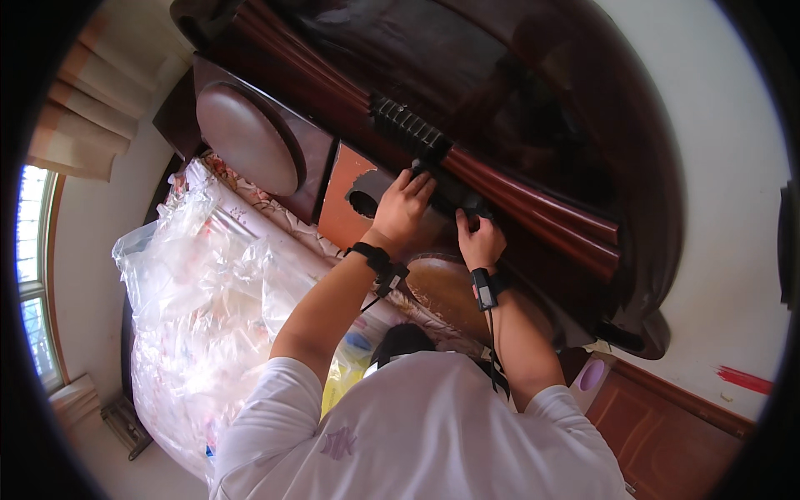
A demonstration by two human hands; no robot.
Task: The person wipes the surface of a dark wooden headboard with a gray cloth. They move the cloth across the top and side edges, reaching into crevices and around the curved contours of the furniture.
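In front of me is a dark, glossy wooden bed headboard (533, 133). My left hand (402, 208) is at its lower middle, fingers bent and pressed together over a small black part (419, 167) whose kind I cannot make out. Just to the right, my right hand (482, 243) has its thumb and fingers closed around a small black object (473, 207), mostly covered by the fingers. Between the hands lies a dark area where details are lost. A ribbed dark ornament (408, 125) sits on the headboard above the left hand.
Below the hands is an orange-brown panel (340, 187) with a dark round hole. A round padded panel (246, 137) is at the left. Clear plastic sheeting (225, 308) covers the bed on the left. Black straps with small devices (379, 262) circle both wrists, with cables trailing.
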